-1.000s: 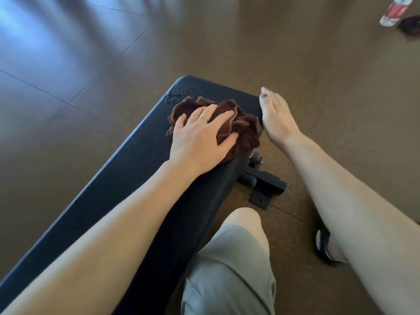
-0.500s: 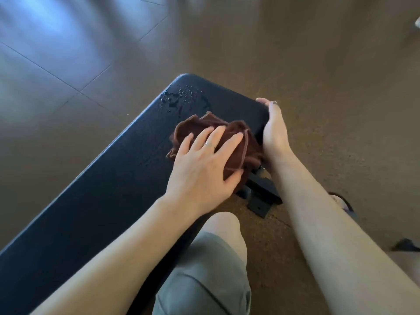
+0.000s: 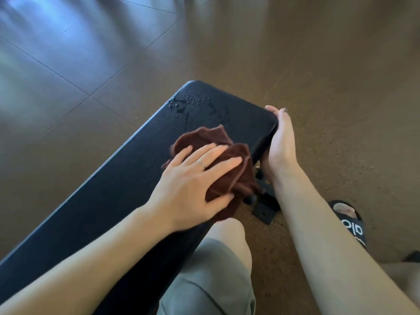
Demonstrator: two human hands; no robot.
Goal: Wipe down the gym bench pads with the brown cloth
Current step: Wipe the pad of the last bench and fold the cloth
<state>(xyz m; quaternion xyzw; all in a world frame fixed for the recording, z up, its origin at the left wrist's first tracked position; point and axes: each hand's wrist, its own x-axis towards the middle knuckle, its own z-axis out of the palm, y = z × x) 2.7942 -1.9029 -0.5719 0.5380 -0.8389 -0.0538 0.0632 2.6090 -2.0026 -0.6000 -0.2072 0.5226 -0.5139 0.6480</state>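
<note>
A long black bench pad (image 3: 109,189) runs from the lower left to the middle of the head view. Water droplets (image 3: 184,103) sit near its far end. The crumpled brown cloth (image 3: 227,146) lies on the pad near its right edge. My left hand (image 3: 193,185) presses flat on the cloth with straight, spread fingers. My right hand (image 3: 280,144) lies along the pad's right side, fingers straight against the far corner.
The bench's black metal foot (image 3: 264,210) stands on the brown floor under the pad's right edge. My knee in grey shorts (image 3: 222,258) is against the bench side. A foot in a black sandal (image 3: 350,221) is at the right.
My left hand has slid the cloth along the pad toward me, away from the far end, uncovering the droplets. My right hand has come against the pad's right side.
</note>
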